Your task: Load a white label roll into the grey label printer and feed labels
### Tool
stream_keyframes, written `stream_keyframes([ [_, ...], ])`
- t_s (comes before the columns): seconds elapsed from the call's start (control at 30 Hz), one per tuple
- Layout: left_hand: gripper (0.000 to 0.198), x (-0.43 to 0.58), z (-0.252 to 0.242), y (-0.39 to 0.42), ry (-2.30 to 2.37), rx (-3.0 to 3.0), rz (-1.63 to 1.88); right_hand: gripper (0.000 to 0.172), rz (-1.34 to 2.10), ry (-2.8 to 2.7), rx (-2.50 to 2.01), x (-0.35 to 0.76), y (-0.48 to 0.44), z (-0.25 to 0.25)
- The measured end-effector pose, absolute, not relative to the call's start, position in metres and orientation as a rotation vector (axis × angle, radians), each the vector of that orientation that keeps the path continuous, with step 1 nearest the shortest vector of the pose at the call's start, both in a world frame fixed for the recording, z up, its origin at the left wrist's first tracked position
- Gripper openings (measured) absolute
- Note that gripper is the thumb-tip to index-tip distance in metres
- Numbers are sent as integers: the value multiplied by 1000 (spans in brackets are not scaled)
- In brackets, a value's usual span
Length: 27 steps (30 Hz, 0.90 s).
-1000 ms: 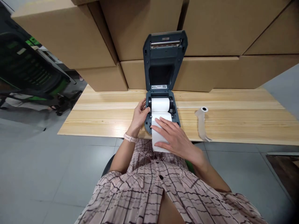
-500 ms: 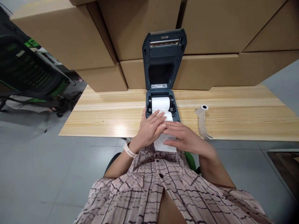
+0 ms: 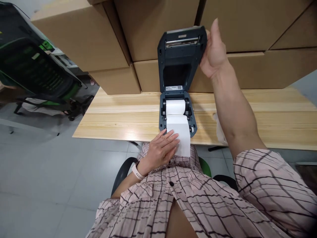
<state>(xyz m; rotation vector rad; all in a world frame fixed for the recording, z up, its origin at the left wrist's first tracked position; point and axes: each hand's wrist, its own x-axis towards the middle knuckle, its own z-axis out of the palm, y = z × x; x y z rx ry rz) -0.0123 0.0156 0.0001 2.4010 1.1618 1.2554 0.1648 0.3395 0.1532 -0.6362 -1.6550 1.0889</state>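
A dark grey-blue label printer (image 3: 162, 125) stands on the table with its lid (image 3: 162, 69) raised. Inside sits a white label roll (image 3: 175, 107), and its paper strip (image 3: 184, 138) runs forward over the printer's front and past the table edge. My left hand (image 3: 162, 147) lies on the strip's left side, fingers stretched out flat and pointing right. At the upper right edge of the lid is my right hand (image 3: 215, 54), gripping it with the thumb up; its fingers are partly hidden behind the lid.
Cardboard boxes (image 3: 84, 43) line the back of the wooden table (image 3: 119, 122). A strip of pale backing paper (image 3: 220, 130) lies to the right, partly covered by my right forearm. An office chair (image 3: 32, 69) stands at the left, where part of another person shows.
My right hand has gone from the paper strip up to the lid's right edge. My left hand has slid slightly down toward me, uncovering more of the strip.
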Motion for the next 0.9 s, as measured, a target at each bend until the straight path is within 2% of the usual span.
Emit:
stream_keyframes([
  [0.07, 48, -17, 2, 16, 1124, 2384, 1270, 73, 1190, -1456, -706, 166, 310, 149],
  [0.13, 47, -21, 4, 17, 1088, 2399, 1316, 72, 1148, -1463, -715, 173, 268, 137],
  [0.27, 37, -27, 1, 13, 1057, 2374, 1379, 76, 920, -1780, -740, 192, 185, 94],
  [0.33, 29, -29, -2, 8, 1064, 2354, 1438, 68, 718, -1970, -824, 198, 156, 74],
  [0.43, 31, -29, -1, 8, 1162, 2262, 1876, 54, 615, -2054, -926, 200, 132, 50],
  [0.5, 33, -27, 5, 19, 1382, 1975, 2079, 63, 691, -1952, -984, 198, 125, 36],
  [0.53, 35, -25, 9, 28, 1499, 1797, 2029, 71, 749, -1889, -1016, 196, 122, 29],
  [0.6, 59, -22, 15, 48, 1564, 1473, 1711, 82, 885, -1800, -1070, 195, 119, 14],
  [0.7, 85, -17, 18, 71, 1363, 1181, 1351, 83, 1023, -1777, -1101, 197, 115, -1],
  [0.9, 87, -10, 18, 73, 1216, 1159, 1292, 87, 920, -1909, -1158, 199, 108, -4],
])
